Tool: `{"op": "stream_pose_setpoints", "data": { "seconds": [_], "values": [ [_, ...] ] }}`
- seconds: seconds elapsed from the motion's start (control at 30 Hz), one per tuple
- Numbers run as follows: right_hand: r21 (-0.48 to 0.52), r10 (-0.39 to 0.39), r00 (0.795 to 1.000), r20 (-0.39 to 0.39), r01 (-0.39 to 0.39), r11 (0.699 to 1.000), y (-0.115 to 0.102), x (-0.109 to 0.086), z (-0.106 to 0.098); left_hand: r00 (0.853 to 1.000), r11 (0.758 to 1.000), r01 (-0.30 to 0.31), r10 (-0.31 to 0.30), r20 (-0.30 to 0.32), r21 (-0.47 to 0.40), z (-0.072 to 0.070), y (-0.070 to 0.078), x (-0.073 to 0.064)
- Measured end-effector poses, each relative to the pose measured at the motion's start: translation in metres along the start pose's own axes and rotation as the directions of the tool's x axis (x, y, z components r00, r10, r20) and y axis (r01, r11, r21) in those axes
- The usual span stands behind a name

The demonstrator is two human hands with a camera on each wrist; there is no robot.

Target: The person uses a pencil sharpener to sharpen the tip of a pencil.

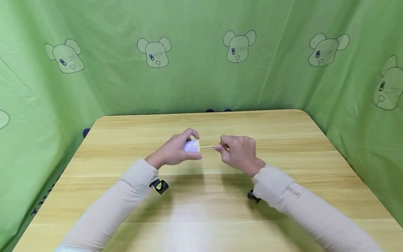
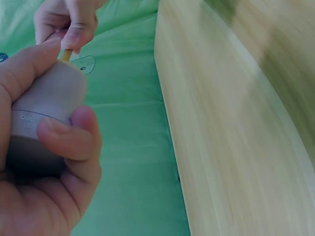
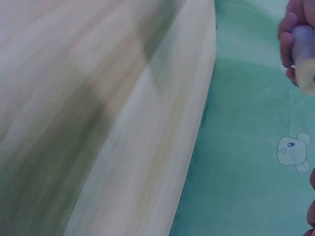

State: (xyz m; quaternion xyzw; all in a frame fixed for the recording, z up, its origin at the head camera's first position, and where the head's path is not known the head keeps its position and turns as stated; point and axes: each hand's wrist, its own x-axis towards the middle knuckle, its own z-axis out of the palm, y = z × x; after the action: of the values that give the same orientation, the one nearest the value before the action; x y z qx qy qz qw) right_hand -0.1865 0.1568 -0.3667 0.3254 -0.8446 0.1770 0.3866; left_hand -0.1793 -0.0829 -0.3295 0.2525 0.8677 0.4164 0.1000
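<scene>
My left hand (image 1: 176, 148) curls round a small lavender-white pencil sharpener (image 1: 191, 146) with a yellow end, held sideways over the table. In the left wrist view the sharpener (image 2: 51, 91) shows faint lettering, a thin seam line and a dark base deep in the palm. A thin yellowish pencil (image 1: 207, 147) runs straight from the sharpener's yellow end to my right hand (image 1: 240, 152), which pinches it between thumb and bent fingers. The right wrist view catches the yellow end of the sharpener (image 3: 305, 76) at its edge, and only bits of right fingers (image 3: 312, 214) there.
Beneath both hands lies a light wood-grain table (image 1: 201, 203) with rounded far corners. A green curtain (image 1: 195, 87) printed with bear heads surrounds its back and sides. Dark wrist straps (image 1: 161, 186) show below the pale sleeves (image 1: 110, 206).
</scene>
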Motion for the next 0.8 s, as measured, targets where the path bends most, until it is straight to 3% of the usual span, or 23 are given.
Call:
{"op": "stream_pose_setpoints", "data": {
  "seconds": [0.13, 0.23, 0.33, 0.43, 0.5, 0.6, 0.67, 0.7, 0.73, 0.8],
  "values": [
    [0.029, 0.062, 0.989, 0.134, -0.067, 0.997, 0.001, 0.003, -0.007, 0.999, 0.998, -0.045, 0.045, -0.016, 0.039, 0.003, 0.001, 0.000],
    [0.052, 0.132, 0.957, 0.257, -0.150, 0.987, -0.001, 0.008, -0.012, 0.996, 0.992, -0.076, 0.080, -0.038, 0.099, 0.003, 0.001, 0.000],
    [0.074, 0.194, 0.910, 0.366, -0.237, 0.969, -0.001, 0.013, -0.015, 0.992, 0.980, -0.104, 0.115, -0.060, 0.170, 0.003, 0.000, 0.000],
    [0.087, 0.249, 0.843, 0.477, -0.327, 0.941, -0.001, 0.017, -0.017, 0.987, 0.962, -0.129, 0.149, -0.068, 0.242, 0.005, -0.001, 0.001],
    [0.104, 0.283, 0.776, 0.564, -0.406, 0.908, 0.000, 0.020, -0.018, 0.981, 0.940, -0.152, 0.181, -0.071, 0.304, 0.007, -0.003, 0.001],
    [0.126, 0.315, 0.665, 0.677, -0.527, 0.841, 0.001, 0.026, -0.020, 0.965, 0.887, -0.201, 0.252, -0.072, 0.415, 0.009, -0.005, 0.000],
    [0.120, 0.324, 0.626, 0.709, -0.560, 0.820, 0.001, 0.028, -0.021, 0.955, 0.862, -0.221, 0.286, -0.076, 0.456, 0.010, -0.006, 0.000],
    [0.114, 0.326, 0.624, 0.710, -0.558, 0.822, 0.001, 0.028, -0.021, 0.954, 0.858, -0.225, 0.291, -0.076, 0.461, 0.010, -0.007, 0.000],
    [0.104, 0.327, 0.637, 0.698, -0.542, 0.834, 0.001, 0.028, -0.021, 0.955, 0.864, -0.222, 0.286, -0.078, 0.452, 0.010, -0.007, 0.000],
    [0.091, 0.321, 0.693, 0.646, -0.488, 0.868, 0.001, 0.025, -0.020, 0.963, 0.892, -0.201, 0.255, -0.083, 0.404, 0.009, -0.008, 0.001]
  ]
}}
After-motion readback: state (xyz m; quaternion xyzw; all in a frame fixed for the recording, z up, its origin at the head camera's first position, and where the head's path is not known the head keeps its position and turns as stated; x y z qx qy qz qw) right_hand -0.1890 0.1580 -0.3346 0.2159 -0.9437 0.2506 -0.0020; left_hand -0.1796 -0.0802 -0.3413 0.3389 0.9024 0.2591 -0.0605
